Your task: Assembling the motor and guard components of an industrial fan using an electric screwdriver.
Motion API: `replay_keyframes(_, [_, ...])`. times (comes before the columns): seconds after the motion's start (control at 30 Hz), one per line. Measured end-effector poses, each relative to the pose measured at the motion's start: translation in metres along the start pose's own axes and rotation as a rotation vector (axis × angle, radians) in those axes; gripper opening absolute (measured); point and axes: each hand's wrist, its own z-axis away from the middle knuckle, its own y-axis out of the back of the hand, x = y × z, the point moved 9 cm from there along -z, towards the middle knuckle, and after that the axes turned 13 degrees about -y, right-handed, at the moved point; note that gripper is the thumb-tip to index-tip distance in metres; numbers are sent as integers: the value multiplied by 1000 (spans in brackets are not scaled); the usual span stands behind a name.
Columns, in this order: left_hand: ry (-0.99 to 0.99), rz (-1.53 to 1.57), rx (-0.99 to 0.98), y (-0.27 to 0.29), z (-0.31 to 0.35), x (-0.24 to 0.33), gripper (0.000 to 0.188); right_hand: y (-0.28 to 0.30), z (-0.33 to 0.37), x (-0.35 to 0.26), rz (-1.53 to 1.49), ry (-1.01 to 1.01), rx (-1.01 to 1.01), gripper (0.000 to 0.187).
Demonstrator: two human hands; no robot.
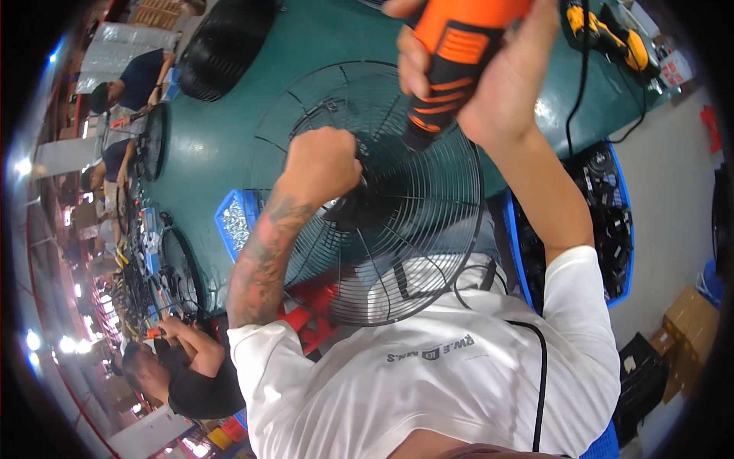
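Note:
A round black wire fan guard (397, 302) rests tilted in front of me, its lower rim against my white shirt and its upper part over the green table. My left hand (325, 162) is closed in a fist at the guard's middle, beside a dark hub (359, 203). Whatever its fingers hold is hidden beneath them. Raised at the upper right, my right hand (505, 96) grips an orange and black power drill (461, 57). The drill's black nose points down and left over the guard, seemingly apart from the wires.
A blue tray of small silvery screws (234, 222) stands left of my forearm. Right of me is a blue crate (517, 256) of black parts. Yellow and black power tools (608, 34) and a black cable (582, 84) lie upper right. Several people work along the left.

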Motion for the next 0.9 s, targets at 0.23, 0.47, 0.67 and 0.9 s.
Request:
replay_keyframes(0.23, [39,22,-151,-19,-23,1,28,7,27,-6,200,-60,199,116])
replay_keyframes(0.47, [94,57,-73,-34,-12,-7,39,6,29,6,204,-78,182,114])
replay_keyframes(0.67, [49,-18,-4,-25,-4,-7,28,2,23,24,194,-98,173,112])
replay_keyframes(0.9, [12,-14,102,-2,-3,-33,28,3,27,43,183,-131,101,105])
